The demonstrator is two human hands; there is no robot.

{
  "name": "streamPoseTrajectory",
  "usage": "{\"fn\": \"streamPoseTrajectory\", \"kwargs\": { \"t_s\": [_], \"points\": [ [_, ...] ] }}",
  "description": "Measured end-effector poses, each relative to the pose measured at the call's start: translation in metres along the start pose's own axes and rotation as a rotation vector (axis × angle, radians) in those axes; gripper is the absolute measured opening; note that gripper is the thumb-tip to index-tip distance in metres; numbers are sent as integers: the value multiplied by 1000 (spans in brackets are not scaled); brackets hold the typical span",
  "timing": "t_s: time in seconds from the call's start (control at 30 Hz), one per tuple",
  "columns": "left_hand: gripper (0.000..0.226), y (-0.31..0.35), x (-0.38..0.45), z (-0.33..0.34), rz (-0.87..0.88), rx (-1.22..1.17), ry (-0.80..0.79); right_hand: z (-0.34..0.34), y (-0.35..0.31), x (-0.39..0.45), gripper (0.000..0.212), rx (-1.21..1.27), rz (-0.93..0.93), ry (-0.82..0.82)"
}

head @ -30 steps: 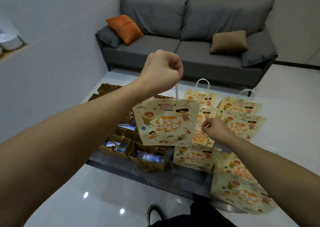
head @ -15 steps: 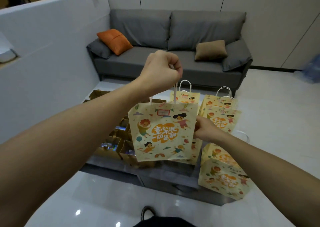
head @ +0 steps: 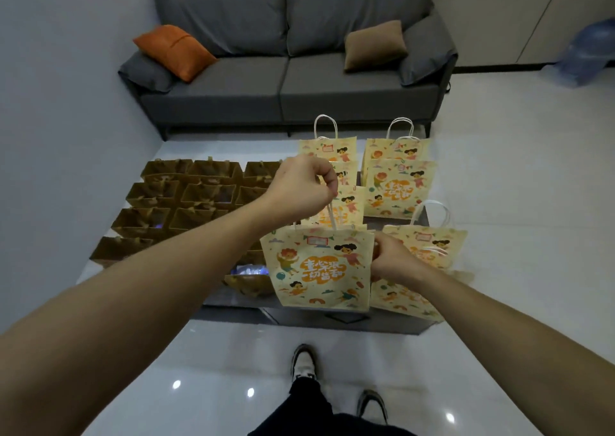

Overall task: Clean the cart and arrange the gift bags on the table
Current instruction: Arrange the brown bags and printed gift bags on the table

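A yellow cartoon-printed gift bag (head: 317,267) hangs at the front edge of the low dark table (head: 332,319). My left hand (head: 304,186) is closed on its white cord handle above it. My right hand (head: 394,259) pinches the bag's right edge. Several more yellow gift bags stand behind and to the right, such as one at the back (head: 397,187) and one at the right (head: 429,244). Another yellow bag (head: 399,299) lies flat under my right wrist.
Several open brown gift bags (head: 186,202) fill the table's left half, close to a white wall (head: 60,136). A grey sofa (head: 289,79) with orange and brown cushions stands behind the table. My feet (head: 304,362) are on glossy white floor in front.
The held bag has come lower and nearer the table's front edge. My right hand moved from the table bags to the held bag's right side. The view tilted down.
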State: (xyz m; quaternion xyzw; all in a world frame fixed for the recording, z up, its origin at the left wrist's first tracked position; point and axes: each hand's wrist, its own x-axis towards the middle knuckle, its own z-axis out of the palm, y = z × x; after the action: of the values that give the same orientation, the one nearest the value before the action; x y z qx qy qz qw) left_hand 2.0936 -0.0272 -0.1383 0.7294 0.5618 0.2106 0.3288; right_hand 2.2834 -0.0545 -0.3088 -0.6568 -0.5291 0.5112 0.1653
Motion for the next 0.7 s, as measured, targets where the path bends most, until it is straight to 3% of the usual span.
{"fn": "streamPoseTrajectory", "kwargs": {
  "t_s": [0.37, 0.57, 0.7],
  "points": [
    [26, -73, 53, 64, -67, 155, -301, 31, 32, 41, 52, 84, 197, 115],
    [26, -106, 77, 91, -124, 222, -422, 44, 42, 67, 30, 180, 273, 200],
    [24, -124, 76, 108, -127, 261, -476, 53, 59, 71, 33, 209, 323, 201]
  ]
}}
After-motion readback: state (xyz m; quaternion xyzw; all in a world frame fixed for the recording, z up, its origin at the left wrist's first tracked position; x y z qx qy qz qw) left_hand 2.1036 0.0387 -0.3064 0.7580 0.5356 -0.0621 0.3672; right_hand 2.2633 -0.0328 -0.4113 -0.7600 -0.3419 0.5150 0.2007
